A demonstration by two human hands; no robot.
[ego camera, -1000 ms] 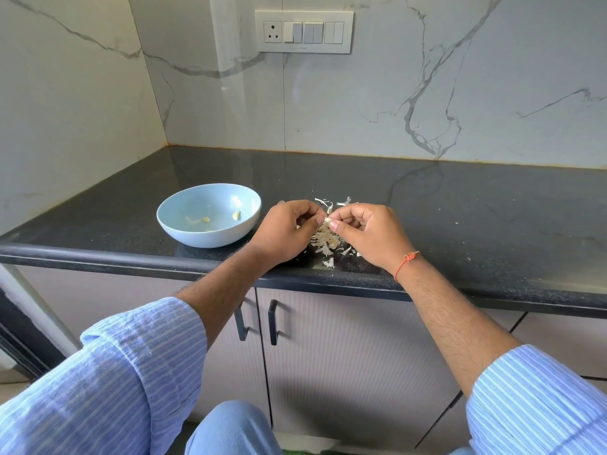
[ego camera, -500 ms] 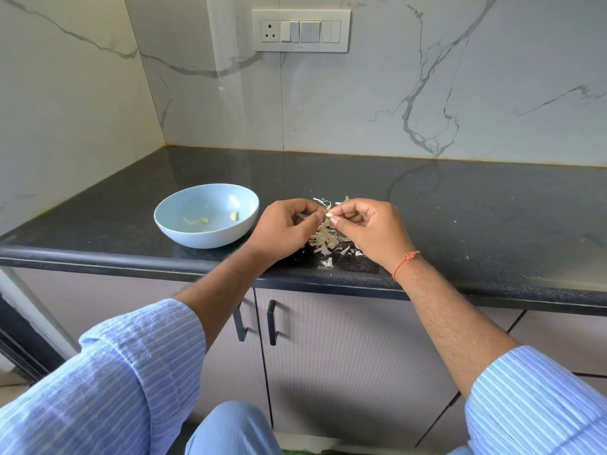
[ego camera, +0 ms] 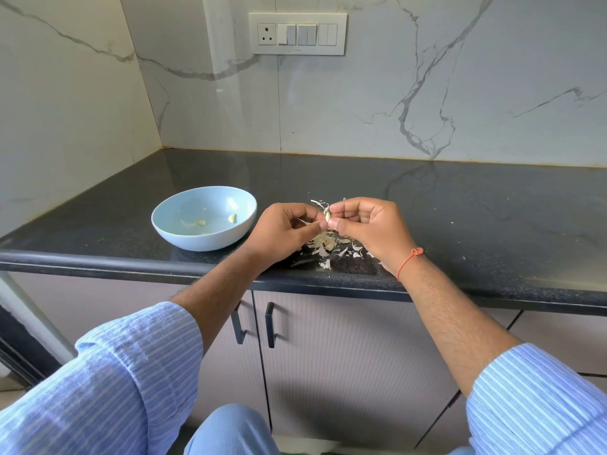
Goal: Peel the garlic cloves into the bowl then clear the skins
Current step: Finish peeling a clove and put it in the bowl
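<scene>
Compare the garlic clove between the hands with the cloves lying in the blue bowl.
The garlic clove between the hands is held above the counter, pinched by the left hand and right hand; the cloves in the bowl lie loose on the bottom of the blue bowl. The held one shows pale papery skin; the bowl ones look bare and yellowish. The held one hangs over the skin pile; the bowl ones lie left of it. All are small.

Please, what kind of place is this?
Most likely a home kitchen: a dark stone counter with cupboards below, a marble-look wall with a switch panel, and a bowl holding peeled garlic.
</scene>
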